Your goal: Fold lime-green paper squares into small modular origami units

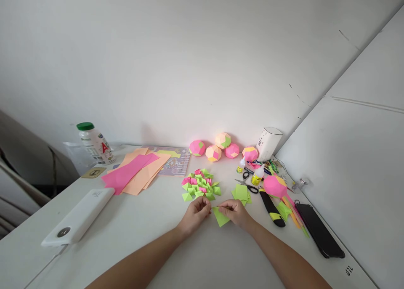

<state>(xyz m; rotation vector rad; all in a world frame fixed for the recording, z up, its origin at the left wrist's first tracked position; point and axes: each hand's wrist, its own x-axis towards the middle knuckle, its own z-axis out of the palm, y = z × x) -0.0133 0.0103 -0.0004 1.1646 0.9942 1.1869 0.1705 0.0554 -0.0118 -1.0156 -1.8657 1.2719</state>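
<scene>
A small green paper square [221, 218] hangs over the table with a corner pointing down. My right hand [236, 212] pinches its upper right part between thumb and fingers. Close to the square's left corner, my left hand [196, 214] has its fingertips pressed together; whether anything is between them is hidden. Just beyond my hands lies a heap of folded green and pink paper pieces [200, 184]. A stack of flat green paper squares [241, 193] sits beyond my right hand.
Several paper balls [213, 153] line the wall. Scissors [248, 184], glue bottles [258, 175], a box cutter [272, 207] and a black phone [319, 230] lie right. Left are paper sheets [131, 173], a notebook [179, 165], a bottle [94, 144] and a white power bank [78, 215].
</scene>
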